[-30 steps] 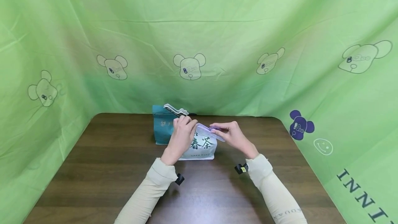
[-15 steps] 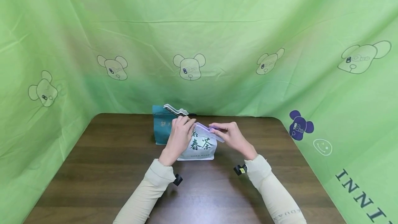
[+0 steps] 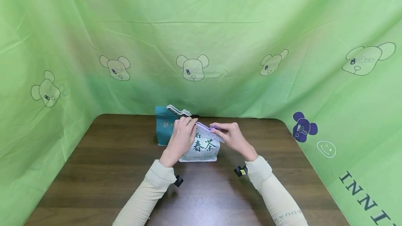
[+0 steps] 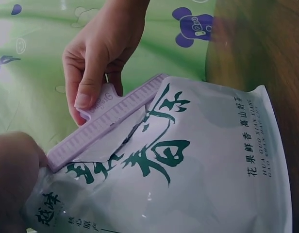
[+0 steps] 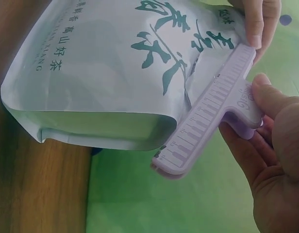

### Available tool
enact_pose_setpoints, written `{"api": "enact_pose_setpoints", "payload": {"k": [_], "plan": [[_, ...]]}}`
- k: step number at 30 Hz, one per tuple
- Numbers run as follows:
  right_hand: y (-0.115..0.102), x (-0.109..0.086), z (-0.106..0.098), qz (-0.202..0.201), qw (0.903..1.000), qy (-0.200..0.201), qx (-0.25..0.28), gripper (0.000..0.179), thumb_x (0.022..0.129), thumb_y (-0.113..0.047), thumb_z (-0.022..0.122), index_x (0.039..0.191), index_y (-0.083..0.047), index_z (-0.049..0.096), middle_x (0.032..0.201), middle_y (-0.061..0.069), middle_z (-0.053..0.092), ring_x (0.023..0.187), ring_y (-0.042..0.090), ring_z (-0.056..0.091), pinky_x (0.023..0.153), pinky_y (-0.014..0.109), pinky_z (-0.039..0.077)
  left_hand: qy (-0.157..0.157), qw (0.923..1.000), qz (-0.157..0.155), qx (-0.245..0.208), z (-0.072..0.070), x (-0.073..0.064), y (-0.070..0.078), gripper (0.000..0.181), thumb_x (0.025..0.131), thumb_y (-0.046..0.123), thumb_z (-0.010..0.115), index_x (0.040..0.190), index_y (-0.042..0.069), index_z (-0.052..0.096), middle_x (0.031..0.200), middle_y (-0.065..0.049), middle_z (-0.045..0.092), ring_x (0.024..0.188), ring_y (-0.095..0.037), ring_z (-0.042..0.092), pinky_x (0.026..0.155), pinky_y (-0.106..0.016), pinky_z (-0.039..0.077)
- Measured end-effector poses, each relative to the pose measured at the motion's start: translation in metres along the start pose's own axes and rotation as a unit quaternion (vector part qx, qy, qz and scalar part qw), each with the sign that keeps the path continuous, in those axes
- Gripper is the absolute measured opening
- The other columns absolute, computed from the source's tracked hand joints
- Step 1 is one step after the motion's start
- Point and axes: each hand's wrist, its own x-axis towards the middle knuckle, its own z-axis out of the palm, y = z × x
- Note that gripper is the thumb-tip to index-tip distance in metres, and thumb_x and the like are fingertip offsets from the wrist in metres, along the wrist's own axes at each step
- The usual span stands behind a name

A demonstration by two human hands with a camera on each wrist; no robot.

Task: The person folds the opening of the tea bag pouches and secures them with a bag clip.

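A white tea bag point(image 3: 204, 151) with green characters stands upright on the table. My left hand point(image 3: 183, 135) grips its top left corner; in the left wrist view only a blurred part of that hand shows. Between thumb and fingers, my right hand point(image 3: 235, 137) pinches the handle of a light purple bag clip point(image 5: 207, 114) printed with piano keys. The clip lies slantwise along the folded top of the bag, one end close to the left fingers. Its other end sticks out past the bag's side in the right wrist view.
Behind the left hand stands a teal bag point(image 3: 164, 130), with a black-and-white clip point(image 3: 177, 110) at its top. The brown wooden table point(image 3: 110, 170) meets a green curtain point(image 3: 141, 93) with bear drawings at the back and sides.
My right hand and the purple clip have shifted slightly left along the bag's top. The left hand has moved a little, still gripping the corner.
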Motion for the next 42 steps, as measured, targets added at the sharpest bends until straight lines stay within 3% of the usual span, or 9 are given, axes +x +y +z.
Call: {"api": "enact_pose_setpoints", "payload": {"k": [3,10,19,28,35,40,42], "plan": [[-0.001,0.002,0.001,-0.007,1.0,0.005,-0.003,0.019,0.084,0.011,0.074,0.103,0.009,0.076,0.095,0.023,0.076,0.077,0.022,0.073,0.063,0.037,0.06,-0.011,0.9999,-0.006,0.005,0.0,0.0,0.0,0.027,0.099,0.013,0.066,0.122,0.002,0.07,0.111,-0.01,0.07,0.098,-0.025,0.057,0.08,-0.037,0.041],[0.0,0.009,0.005,-0.017,0.9998,0.01,-0.004,0.019,0.084,0.012,0.075,0.103,0.01,0.075,0.095,0.024,0.075,0.075,0.025,0.074,0.066,0.017,0.056,-0.013,0.9996,-0.019,-0.017,0.0,0.001,0.001,0.034,0.099,0.013,0.066,0.129,-0.003,0.064,0.116,-0.014,0.069,0.099,-0.028,0.057,0.082,-0.04,0.04],[-0.001,0.012,0.008,-0.016,0.9998,0.006,0.0,0.019,0.085,0.01,0.074,0.104,0.009,0.075,0.097,0.024,0.076,0.076,0.029,0.074,0.063,0.036,0.06,-0.013,0.9995,-0.025,-0.013,-0.001,0.002,0.002,0.037,0.098,0.015,0.068,0.13,-0.003,0.063,0.115,-0.014,0.069,0.097,-0.027,0.056,0.08,-0.039,0.039],[0.003,0.015,0.013,-0.019,0.9995,0.023,0.007,0.018,0.084,0.011,0.075,0.102,0.009,0.076,0.094,0.022,0.076,0.072,0.022,0.072,0.062,0.022,0.056,-0.015,0.9991,-0.032,-0.023,-0.001,0.003,0.002,0.037,0.098,0.014,0.069,0.13,-0.003,0.062,0.117,-0.016,0.068,0.101,-0.029,0.057,0.081,-0.039,0.04],[-0.001,0.016,0.013,-0.003,0.9997,0.019,0.016,0.018,0.084,0.012,0.075,0.102,0.01,0.075,0.092,0.023,0.075,0.069,0.022,0.071,0.06,0.028,0.057,-0.019,0.9991,-0.031,-0.021,0.0,0.003,0.001,0.034,0.098,0.015,0.069,0.127,-0.002,0.063,0.114,-0.014,0.067,0.099,-0.028,0.055,0.08,-0.039,0.039],[-0.003,0.017,0.01,0.024,0.9988,-0.003,0.043,0.019,0.087,0.013,0.071,0.105,0.013,0.072,0.094,0.026,0.074,0.071,0.028,0.072,0.063,0.023,0.058,-0.025,0.9989,-0.031,-0.026,-0.001,0.003,0.0,0.029,0.098,0.015,0.069,0.123,0.0,0.065,0.111,-0.011,0.067,0.1,-0.026,0.056,0.08,-0.039,0.039],[0.005,0.016,0.011,0.029,0.9985,-0.007,0.046,0.02,0.087,0.012,0.071,0.107,0.013,0.072,0.095,0.026,0.074,0.073,0.027,0.072,0.065,0.022,0.058,-0.026,0.9988,-0.031,-0.028,-0.001,0.003,0.0,0.029,0.097,0.015,0.07,0.122,0.001,0.066,0.111,-0.011,0.067,0.1,-0.026,0.056,0.081,-0.039,0.039]]}}
